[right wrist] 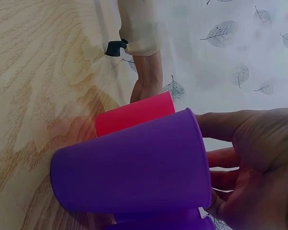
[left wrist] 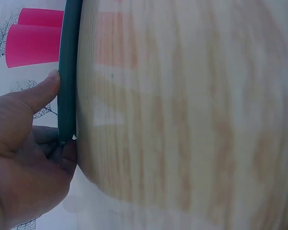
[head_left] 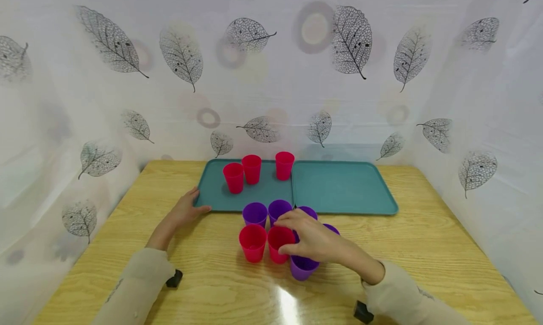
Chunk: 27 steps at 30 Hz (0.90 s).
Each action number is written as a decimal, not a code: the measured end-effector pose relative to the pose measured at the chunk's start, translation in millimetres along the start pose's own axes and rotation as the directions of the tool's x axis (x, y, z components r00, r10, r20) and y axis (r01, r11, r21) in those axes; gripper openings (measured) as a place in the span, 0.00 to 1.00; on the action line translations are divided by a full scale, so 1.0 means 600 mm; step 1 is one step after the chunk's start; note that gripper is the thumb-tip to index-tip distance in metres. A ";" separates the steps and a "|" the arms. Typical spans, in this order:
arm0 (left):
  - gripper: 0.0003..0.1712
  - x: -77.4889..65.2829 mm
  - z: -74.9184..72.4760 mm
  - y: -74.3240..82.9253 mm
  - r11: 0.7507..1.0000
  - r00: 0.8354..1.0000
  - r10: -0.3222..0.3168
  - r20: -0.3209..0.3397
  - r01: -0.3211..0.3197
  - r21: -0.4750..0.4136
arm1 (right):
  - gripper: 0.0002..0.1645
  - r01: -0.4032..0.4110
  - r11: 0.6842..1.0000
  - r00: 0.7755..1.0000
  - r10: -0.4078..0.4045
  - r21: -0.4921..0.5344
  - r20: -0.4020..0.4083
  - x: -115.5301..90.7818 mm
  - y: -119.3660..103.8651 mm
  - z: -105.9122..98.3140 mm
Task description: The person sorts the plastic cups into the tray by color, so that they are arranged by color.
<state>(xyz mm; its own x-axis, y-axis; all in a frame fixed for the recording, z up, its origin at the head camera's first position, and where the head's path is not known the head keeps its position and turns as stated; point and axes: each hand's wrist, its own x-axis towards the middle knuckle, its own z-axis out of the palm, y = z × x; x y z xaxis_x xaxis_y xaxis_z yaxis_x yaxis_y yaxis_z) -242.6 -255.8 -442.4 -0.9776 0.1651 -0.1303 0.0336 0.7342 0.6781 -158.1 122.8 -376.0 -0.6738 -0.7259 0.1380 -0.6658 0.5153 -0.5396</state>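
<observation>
In the head view my left hand grips the left front corner of the left teal tray. The left wrist view shows its thumb against the rim, with fingers curled at the corner. My right hand is spread over a red cup, thumb at its near side and fingers at the far rim. A purple cup hides the fingertips in the right wrist view, so their contact cannot be told. That red cup stands upright beside another red cup and a front purple cup.
Three red cups stand upright on the left tray. A second teal tray adjoins it on the right. Several purple cups, including one at back left, cluster on the wooden table. A leaf-patterned curtain rises behind.
</observation>
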 end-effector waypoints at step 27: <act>0.48 0.005 0.003 -0.009 1.000 1.000 0.004 0.003 -0.004 -0.013 | 0.33 0.004 1.000 0.999 -0.005 -0.015 -0.035 -0.003 -0.006 -0.007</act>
<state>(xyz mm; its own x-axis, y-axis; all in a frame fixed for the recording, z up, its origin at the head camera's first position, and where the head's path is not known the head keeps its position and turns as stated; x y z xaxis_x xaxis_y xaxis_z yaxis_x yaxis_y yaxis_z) -245.2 -258.3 -447.7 -0.9769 0.1697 -0.1298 0.0346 0.7252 0.6877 -156.1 124.1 -370.7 -0.6813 -0.7120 0.1699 -0.6734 0.5187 -0.5268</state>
